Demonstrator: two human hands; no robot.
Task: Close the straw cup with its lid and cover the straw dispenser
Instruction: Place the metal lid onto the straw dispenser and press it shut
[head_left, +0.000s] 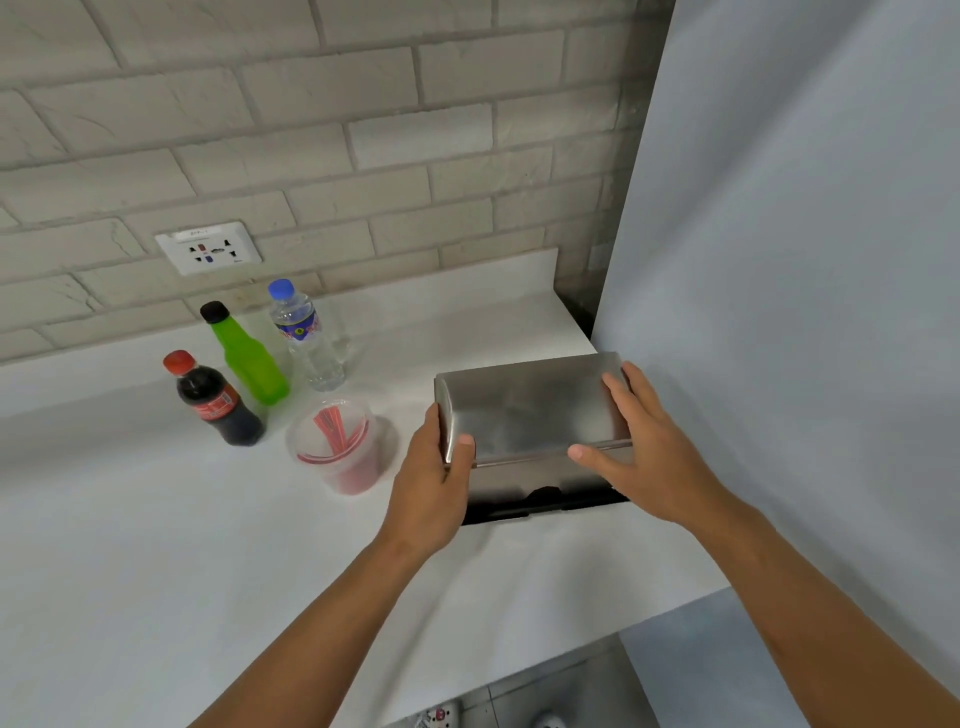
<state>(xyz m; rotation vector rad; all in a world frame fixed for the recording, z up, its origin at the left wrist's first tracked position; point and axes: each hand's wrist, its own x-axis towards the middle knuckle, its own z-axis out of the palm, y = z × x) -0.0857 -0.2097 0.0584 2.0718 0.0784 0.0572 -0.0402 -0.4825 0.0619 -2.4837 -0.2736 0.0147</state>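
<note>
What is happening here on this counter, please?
A person stands at a white counter with both hands on a steel straw dispenser. The left hand grips its left end, and the right hand lies on the cover near the right end. The cover looks nearly or fully down. Left of it stands a clear cup holding red straws; whether its lid is on, I cannot tell. Behind the cup are three bottles: cola, green and water.
</note>
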